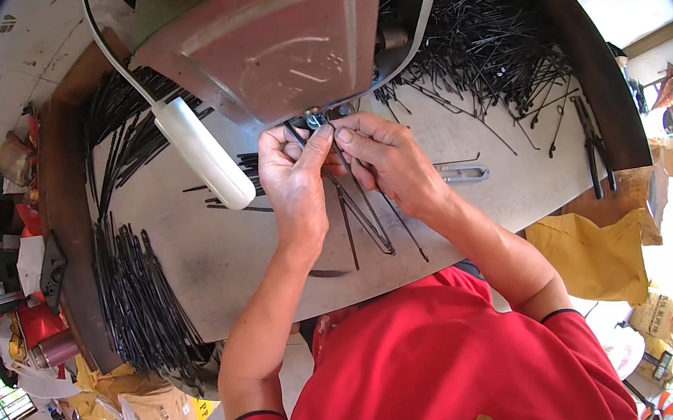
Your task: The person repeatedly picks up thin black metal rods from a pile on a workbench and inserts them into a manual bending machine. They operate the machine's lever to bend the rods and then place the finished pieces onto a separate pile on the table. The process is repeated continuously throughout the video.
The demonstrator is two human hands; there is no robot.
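Left hand (pixel 297 185) and right hand (pixel 395 166) pinched thin black rods (pixel 404 228) just below the machine's reddish cover (pixel 273 48), lower ends angled over the grey worktop (pixel 225 267), a heap of similar rods (pixel 139 295) at left, pliers (pixel 592 147) far right.

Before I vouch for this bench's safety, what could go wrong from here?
The left hand and right hand are close to the red-brown machine, so either might get pinched if a part moves. Black rods trail toward the red shirt and could snag it.
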